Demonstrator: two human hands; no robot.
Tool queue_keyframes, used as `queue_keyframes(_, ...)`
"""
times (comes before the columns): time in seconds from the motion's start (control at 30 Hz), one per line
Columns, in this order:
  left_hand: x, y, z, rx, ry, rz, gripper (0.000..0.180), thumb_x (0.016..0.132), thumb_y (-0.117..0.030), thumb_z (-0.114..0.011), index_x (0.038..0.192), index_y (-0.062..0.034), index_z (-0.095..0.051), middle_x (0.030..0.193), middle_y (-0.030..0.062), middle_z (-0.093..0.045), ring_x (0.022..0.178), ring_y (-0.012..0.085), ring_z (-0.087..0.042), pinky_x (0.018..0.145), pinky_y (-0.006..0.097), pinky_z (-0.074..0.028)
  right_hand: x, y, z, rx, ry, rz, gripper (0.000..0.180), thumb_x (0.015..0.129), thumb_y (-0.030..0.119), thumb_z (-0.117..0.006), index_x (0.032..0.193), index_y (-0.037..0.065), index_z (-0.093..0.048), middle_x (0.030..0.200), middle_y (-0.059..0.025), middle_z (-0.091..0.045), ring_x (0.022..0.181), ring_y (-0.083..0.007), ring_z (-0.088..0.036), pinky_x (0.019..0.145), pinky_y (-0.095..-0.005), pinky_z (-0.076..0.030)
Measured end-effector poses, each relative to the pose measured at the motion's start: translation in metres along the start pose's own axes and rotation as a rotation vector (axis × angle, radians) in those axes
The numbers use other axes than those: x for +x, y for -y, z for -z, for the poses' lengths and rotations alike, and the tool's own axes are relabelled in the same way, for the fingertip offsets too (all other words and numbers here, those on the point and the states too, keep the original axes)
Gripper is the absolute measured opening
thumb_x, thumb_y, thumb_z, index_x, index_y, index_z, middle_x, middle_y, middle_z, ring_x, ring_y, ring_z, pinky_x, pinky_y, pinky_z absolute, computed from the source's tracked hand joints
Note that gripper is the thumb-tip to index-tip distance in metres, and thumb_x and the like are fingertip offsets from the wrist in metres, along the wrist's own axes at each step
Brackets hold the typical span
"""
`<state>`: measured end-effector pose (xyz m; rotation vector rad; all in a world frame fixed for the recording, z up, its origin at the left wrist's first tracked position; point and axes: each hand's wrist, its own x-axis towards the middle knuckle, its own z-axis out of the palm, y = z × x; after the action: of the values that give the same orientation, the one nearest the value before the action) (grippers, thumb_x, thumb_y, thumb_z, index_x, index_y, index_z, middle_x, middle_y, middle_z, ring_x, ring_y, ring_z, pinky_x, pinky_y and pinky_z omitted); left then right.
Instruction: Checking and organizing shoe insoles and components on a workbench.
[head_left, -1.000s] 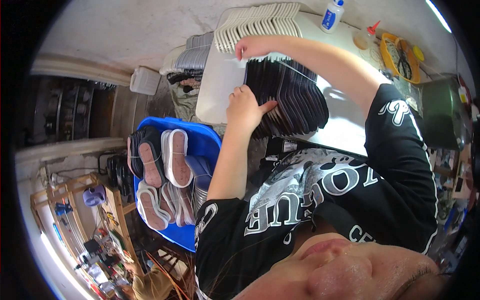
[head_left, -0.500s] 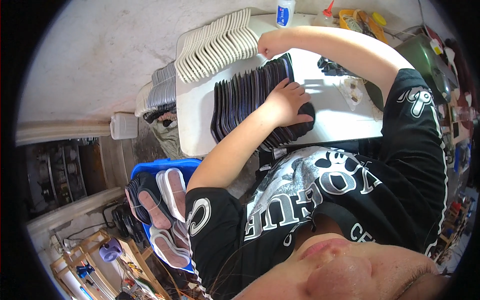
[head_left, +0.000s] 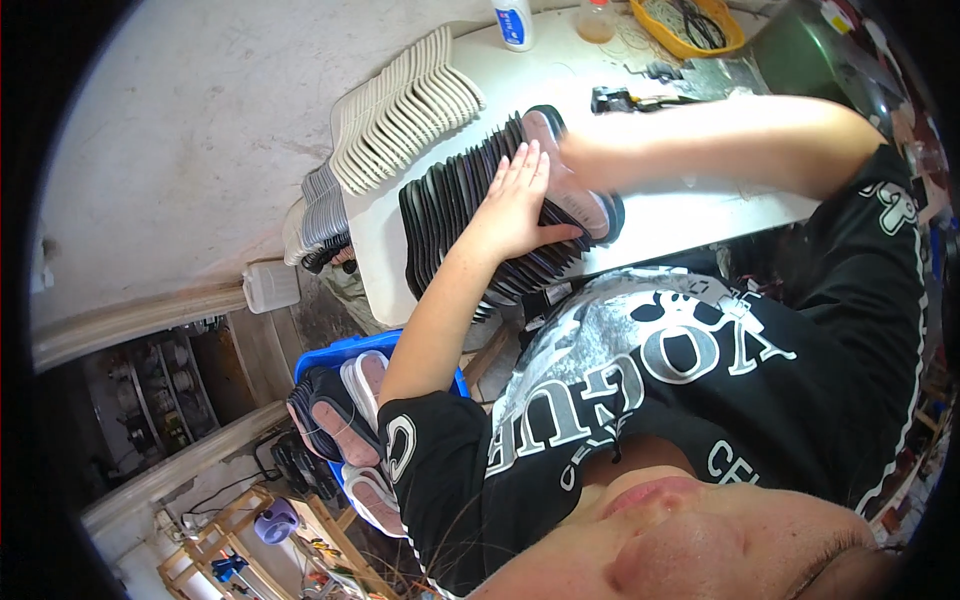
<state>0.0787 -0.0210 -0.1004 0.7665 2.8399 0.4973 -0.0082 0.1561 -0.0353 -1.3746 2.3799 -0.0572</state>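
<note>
Black sole row (head_left: 432,225) stands on edge on white table (head_left: 675,222). Left hand (head_left: 515,208) lies across it, thumb wide; right hand (head_left: 592,152) blurred at the end, fingers can't tell. Uneven push could topple soles.

Fingers (head_left: 528,165) on black soles (head_left: 437,208) — pale soles (head_left: 405,115), bottle (head_left: 515,27)

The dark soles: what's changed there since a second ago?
The left hand has moved from the left end of the dark soles to their right part. The right hand, blurred, has come from their far side to the right end, where a pink-faced sole now shows; whether it holds anything is unclear. The cream row stayed on the table.
</note>
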Motion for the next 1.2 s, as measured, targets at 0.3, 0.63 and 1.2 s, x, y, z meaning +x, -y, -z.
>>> queue_keyframes(0.3,0.021,-0.014,0.005,-0.073,0.068,-0.046,0.067,0.073,-0.061,-0.068,0.109,-0.0047,-0.065,0.139,0.0204,-0.044,0.141,0.0375,-0.023,0.115,0.052,-0.016,-0.047,-0.033,-0.148,0.896,-0.328,-0.392,0.045,0.094,0.037,-0.055,0.110,-0.006,-0.059,0.103,-0.0206,-0.066,0.095,-0.0288,-0.064,0.085,-0.0389,-0.049)
queue_keyframes(0.63,0.029,-0.041,-0.012,0.138,0.079,0.142,0.105,0.074,-0.065,-0.064,0.144,0.0043,-0.028,0.150,0.0231,-0.028,0.143,0.0366,-0.019,0.113,0.056,-0.014,-0.023,-0.032,-0.163,1.456,-0.405,-0.169,0.046,0.095,0.044,-0.055,0.108,0.001,-0.061,0.095,-0.0061,-0.066,0.087,-0.0130,-0.059,0.081,-0.0301,-0.047)
queue_keyframes(1.2,0.004,-0.022,-0.001,0.144,0.198,0.250,0.107,0.066,-0.054,-0.075,0.149,-0.0100,-0.025,0.155,0.0152,-0.022,0.145,0.0298,-0.016,0.113,0.057,-0.014,-0.013,-0.008,-0.137,0.787,-0.513,-0.161,0.037,0.094,0.037,-0.055,0.087,0.003,-0.069,0.079,-0.0182,-0.067,0.072,-0.0309,-0.065,0.069,-0.0424,-0.049)
